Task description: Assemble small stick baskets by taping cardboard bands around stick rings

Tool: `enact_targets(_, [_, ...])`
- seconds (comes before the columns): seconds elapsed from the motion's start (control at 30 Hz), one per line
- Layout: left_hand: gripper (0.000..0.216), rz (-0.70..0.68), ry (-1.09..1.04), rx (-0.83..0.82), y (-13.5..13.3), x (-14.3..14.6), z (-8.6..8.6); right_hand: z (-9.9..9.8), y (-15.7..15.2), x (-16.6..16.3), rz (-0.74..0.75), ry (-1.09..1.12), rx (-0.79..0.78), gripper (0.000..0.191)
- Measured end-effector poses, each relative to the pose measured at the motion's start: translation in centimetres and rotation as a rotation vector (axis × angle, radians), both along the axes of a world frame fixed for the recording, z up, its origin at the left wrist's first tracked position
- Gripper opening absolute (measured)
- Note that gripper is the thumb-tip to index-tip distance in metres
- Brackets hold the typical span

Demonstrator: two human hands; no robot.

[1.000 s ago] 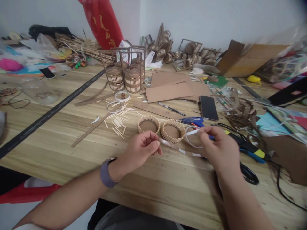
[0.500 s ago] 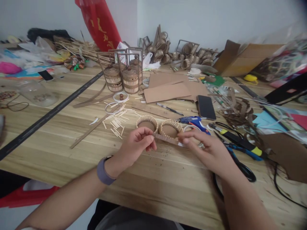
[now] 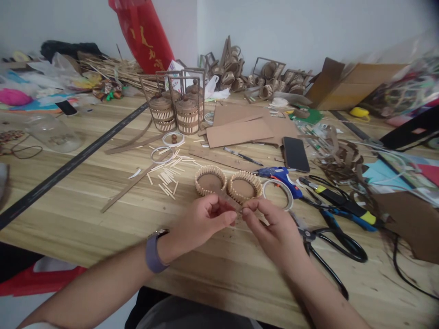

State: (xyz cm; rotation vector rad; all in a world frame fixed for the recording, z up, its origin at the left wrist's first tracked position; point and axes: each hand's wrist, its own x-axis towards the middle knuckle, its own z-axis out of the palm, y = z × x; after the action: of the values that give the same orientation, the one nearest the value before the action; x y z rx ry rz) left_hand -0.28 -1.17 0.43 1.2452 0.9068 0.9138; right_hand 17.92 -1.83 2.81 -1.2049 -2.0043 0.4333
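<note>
A narrow brown strip [image 3: 229, 199] is held close to the near side of two round baskets. My left hand [image 3: 204, 218] has its thumb and fingers closed around the strip. Opposite it, my right hand [image 3: 276, 225] pinches the strip's right end, fingertips almost touching my left thumb. The left round basket [image 3: 210, 179] and the right round basket [image 3: 244, 186] stand side by side, ringed with short pale sticks over brown bases. Fingers hide part of the strip. Just beyond my right hand lies a white ring [image 3: 290, 199].
Black-handled scissors [image 3: 310, 236], a blue glue gun [image 3: 281, 176], a phone [image 3: 295, 154] and a yellow-black cutter [image 3: 338, 199] lie to the right. Loose short sticks [image 3: 168, 176] are scattered on the left. Lidded baskets [image 3: 187, 115] and cardboard sheets [image 3: 240, 130] stand farther back.
My right hand has moved left and down toward my left hand, uncovering the white ring and the scissors. My left hand has shifted slightly right and lower.
</note>
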Motion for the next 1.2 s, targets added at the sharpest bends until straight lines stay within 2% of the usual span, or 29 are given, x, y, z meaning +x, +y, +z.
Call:
enact_targets(0.3, [0.016,0.124,0.194,0.179,-0.5,0.2,-0.1,-0.7,-0.6,-0.7,-0.015,-0.057,0.09,0.018])
enact_targets(0.43, [0.012,0.115,0.253,0.245,-0.5,0.2,0.3,-0.9,-0.6,-0.8,-0.015,-0.087,0.108,0.017])
enact_targets(0.63, [0.01,0.062,0.254,0.214,-0.7,0.4,0.7,-1.2,-0.7,-1.0,-0.022,-0.162,0.196,0.017])
enact_targets(0.8, [0.013,0.021,0.117,0.096,-0.5,0.4,0.7,-1.0,-0.6,-0.9,-0.031,-0.117,0.127,0.019])
enact_targets(1.0, [0.014,0.043,0.128,0.039,-0.2,0.2,0.5,-0.8,-0.6,-0.7,-0.045,-0.093,0.106,0.017])
enact_targets(1.07, [0.013,0.063,0.136,0.045,-0.2,0.2,0.4,-0.9,-0.7,-0.7,-0.051,-0.1,0.148,0.014])
enact_targets(1.2, [0.014,0.086,0.13,0.042,0.0,0.2,0.0,-0.7,-1.1,-1.0,-0.112,-0.188,0.389,0.006])
